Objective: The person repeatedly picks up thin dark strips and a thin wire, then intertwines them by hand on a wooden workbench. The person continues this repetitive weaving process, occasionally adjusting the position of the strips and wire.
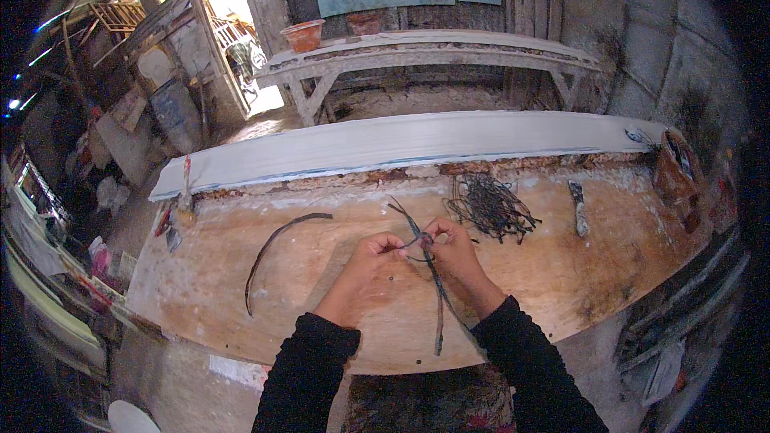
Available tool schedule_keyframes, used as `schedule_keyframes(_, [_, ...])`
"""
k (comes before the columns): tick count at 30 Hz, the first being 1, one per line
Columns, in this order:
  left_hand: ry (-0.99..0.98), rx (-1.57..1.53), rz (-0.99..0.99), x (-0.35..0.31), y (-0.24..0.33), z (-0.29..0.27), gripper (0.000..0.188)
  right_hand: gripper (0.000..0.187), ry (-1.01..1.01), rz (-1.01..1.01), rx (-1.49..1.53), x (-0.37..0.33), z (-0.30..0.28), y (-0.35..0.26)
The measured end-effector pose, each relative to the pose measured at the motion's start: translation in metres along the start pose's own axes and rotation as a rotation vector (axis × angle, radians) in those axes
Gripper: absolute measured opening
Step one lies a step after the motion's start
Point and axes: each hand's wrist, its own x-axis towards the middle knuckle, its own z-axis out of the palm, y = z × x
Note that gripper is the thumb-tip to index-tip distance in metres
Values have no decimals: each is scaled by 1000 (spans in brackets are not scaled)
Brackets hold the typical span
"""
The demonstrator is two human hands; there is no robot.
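Observation:
Both my hands meet over the middle of a wooden board. My left hand [378, 252] pinches a thin dark strand that loops around a dark, bundled strip [434, 273]. Just to its right, my right hand [451, 245] grips the strip where the strand crosses it. The strip's far ends split apart beyond my fingers, and its near end points down toward the board's front edge. A separate curved dark strip [273, 247] lies on the board to the left. Behind my right hand rests a tangled heap of short dark strands [493, 207].
A long white slab [417, 140] runs along the board's back edge. On the right lie a whitish-stained tool [578, 208] and a brown container [676, 172]; a brush [187, 192] stands at the left. Beyond is a white bench [449, 52] with an orange pot [304, 36].

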Motion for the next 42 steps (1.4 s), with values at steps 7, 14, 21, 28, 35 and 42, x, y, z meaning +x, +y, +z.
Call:
schedule_keyframes(7, [-293,69,-82,-13,8,21,10,9,249,-16,-151,13,-15,10])
schedule_keyframes(14, [-47,10,67,1,-17,2,9,8,368,-44,-216,11,-8,2])
schedule_keyframes(21, [636,165,144,13,-9,-29,13,9,-38,-135,-90,-3,4,3])
schedule_keyframes(28, [607,86,145,16,-9,-31,10,12,-596,21,161,-24,26,-23])
schedule_keyframes(35, [480,142,93,15,-11,-27,5,9,-547,219,243,-21,11,-53])
schedule_keyframes(42, [155,7,78,18,-31,-28,6,10,-312,184,249,-11,0,-50])
